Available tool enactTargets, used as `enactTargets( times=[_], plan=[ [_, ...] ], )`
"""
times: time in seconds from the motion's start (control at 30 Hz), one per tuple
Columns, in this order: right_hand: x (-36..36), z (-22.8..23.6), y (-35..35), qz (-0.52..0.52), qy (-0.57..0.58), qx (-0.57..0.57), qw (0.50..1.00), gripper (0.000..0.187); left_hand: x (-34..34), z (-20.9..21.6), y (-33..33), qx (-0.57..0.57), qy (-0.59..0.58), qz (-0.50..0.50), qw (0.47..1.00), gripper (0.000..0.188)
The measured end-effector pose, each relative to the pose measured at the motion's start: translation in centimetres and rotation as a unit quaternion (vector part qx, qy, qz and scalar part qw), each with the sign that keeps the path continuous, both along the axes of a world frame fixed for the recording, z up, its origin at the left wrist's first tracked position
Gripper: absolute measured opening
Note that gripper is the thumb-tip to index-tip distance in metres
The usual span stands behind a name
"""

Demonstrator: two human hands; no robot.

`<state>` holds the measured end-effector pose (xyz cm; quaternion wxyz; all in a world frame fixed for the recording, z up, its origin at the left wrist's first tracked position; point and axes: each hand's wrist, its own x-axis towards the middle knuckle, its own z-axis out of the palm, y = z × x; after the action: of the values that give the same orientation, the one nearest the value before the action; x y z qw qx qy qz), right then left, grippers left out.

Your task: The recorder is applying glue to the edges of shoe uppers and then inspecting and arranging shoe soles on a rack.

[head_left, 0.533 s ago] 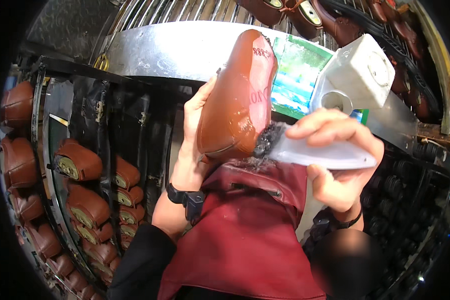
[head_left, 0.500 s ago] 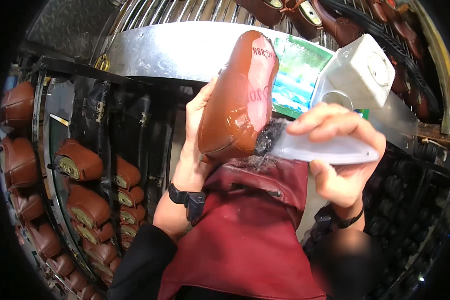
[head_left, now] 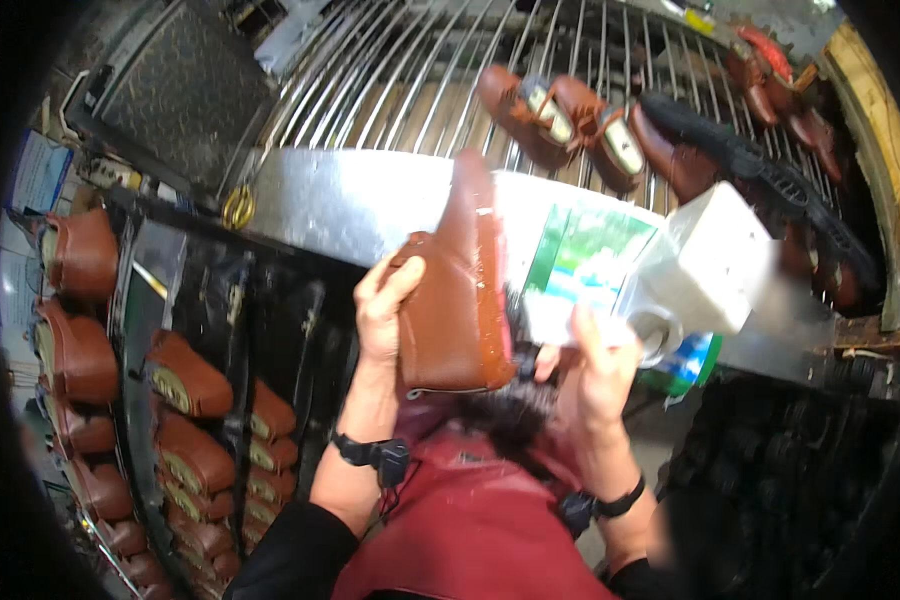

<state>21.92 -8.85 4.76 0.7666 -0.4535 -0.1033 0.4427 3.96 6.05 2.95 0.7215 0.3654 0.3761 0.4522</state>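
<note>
My left hand (head_left: 382, 305) grips a brown leather shoe upper (head_left: 440, 300), fingers and thumb closed at its heel side. The shoe is turned side-on, toe pointing away from me, with wet-looking gloss along its bottom edge. My right hand (head_left: 605, 370) is closed on a pale-handled brush (head_left: 553, 318), blurred by motion. Its dark bristles are mostly hidden beside the shoe's bottom edge, so I cannot tell whether they touch it. Just beyond my right hand a white square plastic jug (head_left: 715, 255) lies tilted on a green and white printed sheet (head_left: 595, 245).
A metal ledge (head_left: 320, 205) runs ahead of me, with a roller conveyor (head_left: 400, 80) behind it. Brown shoes (head_left: 600, 130) and a black sole (head_left: 760, 160) lie on the rollers. Racks at left hold several brown uppers (head_left: 190, 370). Yellow-handled scissors (head_left: 238, 207) sit at the ledge's left end.
The shoe has turned from showing its pink-marked bottom to showing its side. My right hand with the brush has moved left and lower. The view now takes in more of the conveyor.
</note>
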Motion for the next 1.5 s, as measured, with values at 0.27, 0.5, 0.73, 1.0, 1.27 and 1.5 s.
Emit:
enactTargets(
  times=[0.27, 0.5, 0.73, 1.0, 1.27, 1.5],
  plan=[
    [3.0, 1.3, -1.8, -0.177, -0.020, 0.001, 0.984, 0.025, 9.3, 2.4, 26.0, 0.335, 0.478, 0.058, 0.810, 0.059],
    [2.9, 0.2, -1.4, -0.186, -0.020, -0.063, 0.980, 0.023, 17.6, -2.3, 30.3, 0.266, 0.699, -0.004, 0.664, 0.054],
    [3.4, -1.4, -2.2, -0.157, -0.085, -0.081, 0.981, 0.031, 6.2, -2.4, 12.8, 0.347, 0.568, 0.089, 0.741, 0.106],
    [4.0, -3.6, -6.7, -0.119, -0.108, -0.058, 0.985, 0.031, -19.6, 7.6, -3.1, 0.380, 0.774, 0.358, 0.359, 0.050],
    [1.1, -1.2, -6.8, -0.167, -0.095, -0.028, 0.981, 0.020, -37.8, 9.5, 2.6, 0.048, 0.737, 0.219, 0.638, 0.072],
    [6.0, -3.2, -8.4, -0.289, -0.271, -0.099, 0.913, 0.016, -29.6, 4.1, -7.4, 0.058, -0.042, 0.191, 0.979, 0.061]
  ],
)
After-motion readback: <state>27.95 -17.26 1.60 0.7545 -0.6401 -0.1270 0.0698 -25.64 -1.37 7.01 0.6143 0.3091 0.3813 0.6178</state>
